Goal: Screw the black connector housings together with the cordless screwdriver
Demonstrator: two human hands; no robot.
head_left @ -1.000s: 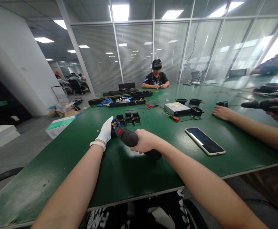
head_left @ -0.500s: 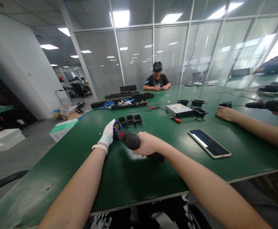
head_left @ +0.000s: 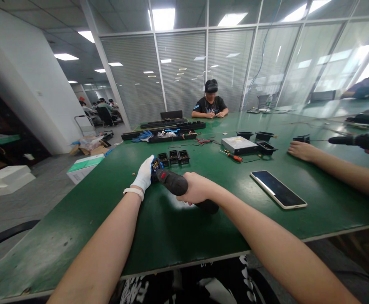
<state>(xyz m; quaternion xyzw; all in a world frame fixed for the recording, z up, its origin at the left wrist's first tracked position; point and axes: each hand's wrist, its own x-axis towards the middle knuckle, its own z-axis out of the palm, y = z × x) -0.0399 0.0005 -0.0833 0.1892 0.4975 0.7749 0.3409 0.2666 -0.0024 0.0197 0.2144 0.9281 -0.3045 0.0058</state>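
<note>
My left hand [head_left: 145, 174], in a white glove with blue fingertips, is closed on a small black box [head_left: 155, 167] with brass-coloured parts inside. My right hand [head_left: 196, 188] is bare and wrapped round the grip of a black power drill [head_left: 174, 182] with a red mark on its body. The drill's front end points at the box in my left hand; its tip is hidden behind the drill body. Right beside that box stands a row of similar black boxes [head_left: 173, 157], also with brass-coloured parts inside.
A phone [head_left: 278, 190] lies to my right, with an orange screwdriver [head_left: 233, 157] and a silver metal case [head_left: 239, 145] beyond it. Black strips [head_left: 172, 128] lie at the back. At the right, a co-worker's hand [head_left: 300, 150] touches a black part near another drill [head_left: 358, 140].
The view has shifted slightly. Both my hands keep their grip, with the drill still at the black box; little else differs.
</note>
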